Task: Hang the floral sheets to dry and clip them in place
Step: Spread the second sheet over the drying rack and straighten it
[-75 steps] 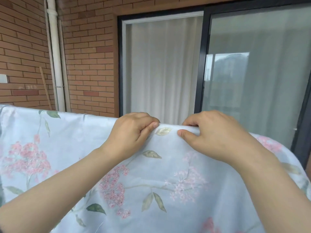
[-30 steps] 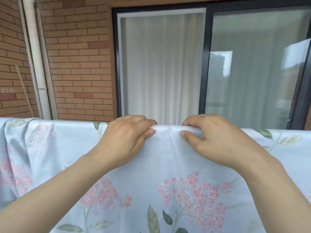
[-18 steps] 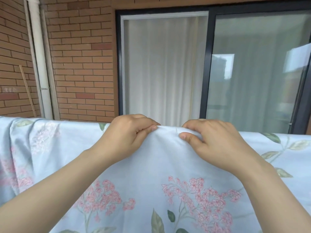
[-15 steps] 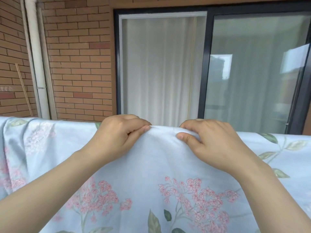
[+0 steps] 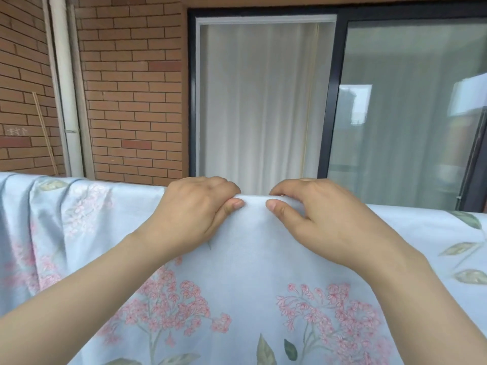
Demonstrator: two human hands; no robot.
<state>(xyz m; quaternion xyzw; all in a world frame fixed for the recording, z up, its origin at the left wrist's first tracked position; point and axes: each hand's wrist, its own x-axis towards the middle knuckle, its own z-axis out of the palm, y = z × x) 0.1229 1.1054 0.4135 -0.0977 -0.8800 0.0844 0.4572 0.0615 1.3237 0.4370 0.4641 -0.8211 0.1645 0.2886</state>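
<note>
Floral sheet (image 5: 237, 259) fills the bottom of the view, pale blue with pink flowers and green leaves. It hangs down toward the person and runs off both sides. Its top edge is folded over something long, but the cloth hides it, so I cannot tell if it is a rope or a bar.

I think the hanging part is mostly done here, because the sheet is already draped over. On the left side it looks bunched up in folds, so it may need more spreading. No clips show anywhere, so the clipping looks not yet done.

Up at the top fold are both hands, close to each other but not touching. The left hand (image 5: 195, 212) has its fingers curled over the fold and its thumb pressed on the near side, pinching the cloth. The right hand (image 5: 316, 214) pinches the cloth the same way, just beside it.

Far behind are a brick wall (image 5: 131, 88), a white pipe (image 5: 66, 88), a white curtain (image 5: 258, 101) and a glass door (image 5: 408, 114).
</note>
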